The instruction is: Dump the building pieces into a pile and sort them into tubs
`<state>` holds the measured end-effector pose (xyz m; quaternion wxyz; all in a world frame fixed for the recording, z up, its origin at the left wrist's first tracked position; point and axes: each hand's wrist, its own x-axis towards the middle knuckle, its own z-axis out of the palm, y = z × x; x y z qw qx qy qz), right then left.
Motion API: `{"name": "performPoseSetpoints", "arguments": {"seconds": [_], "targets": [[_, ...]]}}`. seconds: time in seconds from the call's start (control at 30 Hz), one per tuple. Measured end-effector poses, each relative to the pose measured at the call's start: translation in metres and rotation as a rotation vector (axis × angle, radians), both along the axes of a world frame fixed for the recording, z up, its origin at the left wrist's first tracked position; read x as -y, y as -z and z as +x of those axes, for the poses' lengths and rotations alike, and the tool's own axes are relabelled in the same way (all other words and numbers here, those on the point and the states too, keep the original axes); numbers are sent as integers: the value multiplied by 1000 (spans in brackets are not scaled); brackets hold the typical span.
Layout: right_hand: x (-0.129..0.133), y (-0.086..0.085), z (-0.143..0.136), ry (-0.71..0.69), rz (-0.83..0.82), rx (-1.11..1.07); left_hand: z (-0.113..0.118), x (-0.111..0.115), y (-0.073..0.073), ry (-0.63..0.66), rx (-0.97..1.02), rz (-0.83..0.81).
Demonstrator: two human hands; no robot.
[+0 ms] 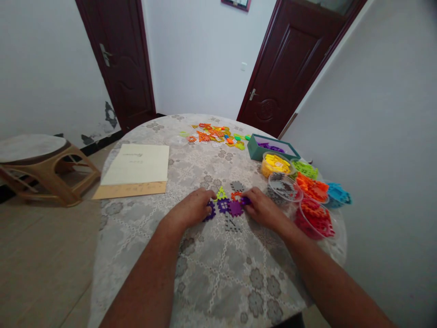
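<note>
My left hand point(193, 207) is closed on a dark purple toothed plastic building piece point(210, 212) at the left of a small group of flat interlocking pieces. My right hand point(260, 206) pinches another purple piece point(245, 201) at the group's right side, partly hidden by the fingers. Between the hands lie a purple window-patterned square point(224, 206) and a solid purple square point(236, 209). A yellow-green triangle point(221, 193) and an orange piece point(235, 196) sit just behind them. Grey pieces lie behind, one a toothed square point(237, 186), and in front, a patterned square point(233, 223).
Right of my hands stand tubs of yellow point(275, 165), grey point(284, 187), orange point(312, 187), blue point(338, 195) and red pieces point(316, 218). A green box point(254, 149) holds purple pieces. Mixed pieces point(213, 134) are scattered farther back. Papers point(138, 164) lie left; a stool point(44, 166) stands beyond.
</note>
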<state>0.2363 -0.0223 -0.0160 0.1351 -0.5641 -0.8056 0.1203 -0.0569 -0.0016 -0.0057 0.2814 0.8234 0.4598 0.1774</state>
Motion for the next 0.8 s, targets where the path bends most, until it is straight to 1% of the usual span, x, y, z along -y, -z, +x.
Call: {"name": "performPoseSetpoints", "arguments": {"seconds": [0.07, 0.1, 0.23, 0.3, 0.4, 0.47, 0.6, 0.7, 0.8], "targets": [[6, -4, -2, 35, 36, -49, 4, -2, -1, -32, 25, 20], [9, -6, -5, 27, 49, -80, 6, -3, -2, -52, 37, 22], [20, -8, -23, -123, 52, -141, 14, -4, -2, -141, 86, 30], [23, -6, -29, -137, 27, -117, 16, -4, -2, -182, 114, 21], [25, -2, -29, -96, -15, -70, 17, -3, -2, -247, 168, -72], [26, -1, -26, -107, -11, -61, 18, -2, -1, -274, 200, -136], [27, 1, -23, -152, 43, -93, 20, -3, 1, -259, 246, -179], [24, -3, -25, -177, -5, -87, 21, -4, 2, -233, 277, -191], [22, -11, -30, -167, -47, -53, 21, -6, 4, -220, 327, -220]]}}
